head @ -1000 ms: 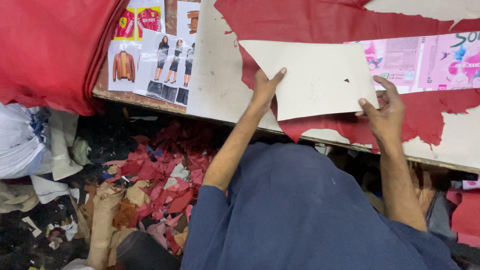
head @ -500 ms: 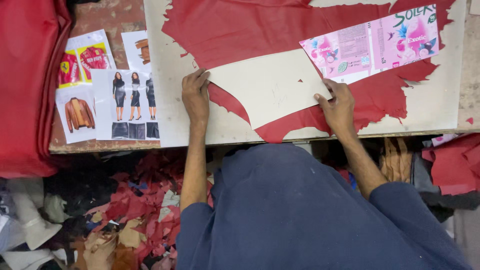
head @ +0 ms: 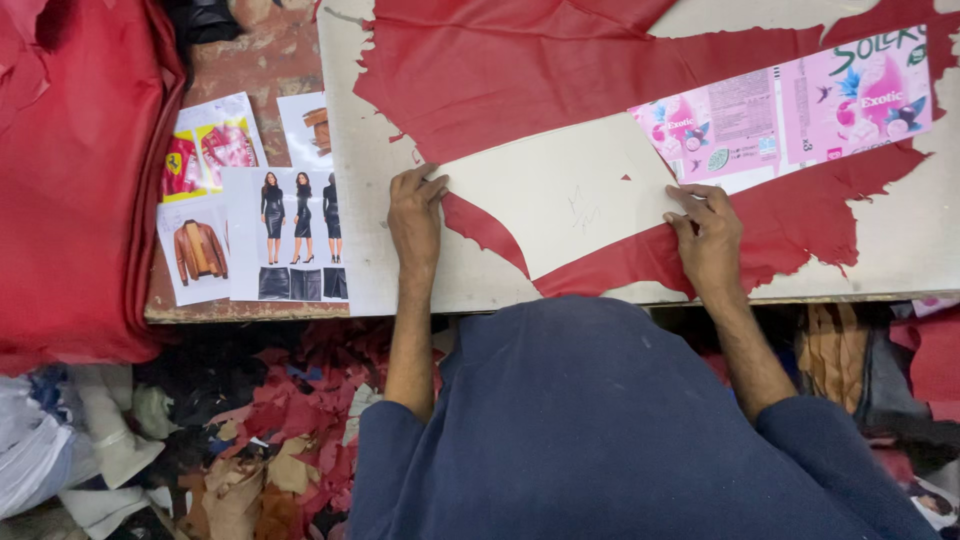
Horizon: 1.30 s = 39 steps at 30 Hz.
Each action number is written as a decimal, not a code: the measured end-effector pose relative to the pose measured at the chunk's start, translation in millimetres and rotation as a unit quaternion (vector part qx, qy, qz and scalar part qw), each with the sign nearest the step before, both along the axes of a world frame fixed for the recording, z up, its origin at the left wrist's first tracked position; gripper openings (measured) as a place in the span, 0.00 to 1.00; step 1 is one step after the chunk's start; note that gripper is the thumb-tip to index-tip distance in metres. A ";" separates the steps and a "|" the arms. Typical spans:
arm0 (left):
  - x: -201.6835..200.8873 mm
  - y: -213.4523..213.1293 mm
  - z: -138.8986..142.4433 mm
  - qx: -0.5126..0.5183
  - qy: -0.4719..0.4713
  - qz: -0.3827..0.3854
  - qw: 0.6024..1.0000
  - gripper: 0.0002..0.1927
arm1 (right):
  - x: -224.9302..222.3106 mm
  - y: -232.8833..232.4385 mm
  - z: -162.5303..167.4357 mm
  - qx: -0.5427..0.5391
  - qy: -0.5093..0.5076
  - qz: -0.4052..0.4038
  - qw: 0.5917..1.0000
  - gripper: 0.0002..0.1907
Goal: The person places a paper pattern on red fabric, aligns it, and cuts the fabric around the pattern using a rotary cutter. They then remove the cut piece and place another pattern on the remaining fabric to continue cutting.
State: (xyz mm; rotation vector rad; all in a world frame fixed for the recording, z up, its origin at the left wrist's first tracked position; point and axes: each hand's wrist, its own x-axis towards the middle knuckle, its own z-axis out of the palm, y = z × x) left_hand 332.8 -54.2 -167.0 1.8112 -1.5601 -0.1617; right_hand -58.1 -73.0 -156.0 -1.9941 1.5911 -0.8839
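A cream card pattern piece lies flat on a sheet of red leather spread over a pale cutting board. My left hand presses down on the pattern's left corner with its fingers spread. At the pattern's right edge, my right hand rests flat, fingertips on the card and the leather beside it. Neither hand holds a tool. A pink printed card strip lies on the leather just above my right hand.
Printed photos of jackets and dresses lie on the worn table to the left of the board. A heap of red leather hangs at far left. Leather scraps cover the floor below. The table's front edge runs in front of my blue-clad body.
The pattern piece has been brought down from the upper board and laid flat nearer the front edge. Both hands moved with it and now press it in place.
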 end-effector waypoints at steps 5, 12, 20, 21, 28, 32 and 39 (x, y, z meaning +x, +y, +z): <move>-5.0 -4.6 -2.9 0.005 0.004 0.024 1.000 0.11 | 1.6 -5.0 1.3 0.006 0.000 -0.007 1.000 0.20; -7.3 -3.0 -8.0 0.007 0.012 0.019 1.000 0.09 | 1.0 -2.0 -5.0 0.008 0.001 -0.009 1.000 0.20; -19.3 3.6 -12.7 0.014 0.043 0.019 0.999 0.09 | -14.1 3.2 -25.0 -0.072 0.085 -0.013 0.994 0.17; -21.6 3.4 -13.1 0.011 0.040 0.020 0.999 0.09 | -16.2 4.2 -27.9 -0.071 0.079 -0.016 0.994 0.17; -39.3 10.6 -12.6 0.017 0.007 0.030 0.999 0.08 | -31.6 15.9 -43.4 -0.095 0.057 -0.020 0.994 0.15; -48.2 20.1 -11.0 0.025 -0.008 0.042 0.999 0.07 | -40.4 23.5 -45.1 -0.110 0.034 -0.020 0.993 0.15; -52.3 30.1 -17.1 0.033 -0.018 0.049 0.998 0.09 | -49.1 36.0 -51.2 -0.136 -0.017 -0.059 0.989 0.09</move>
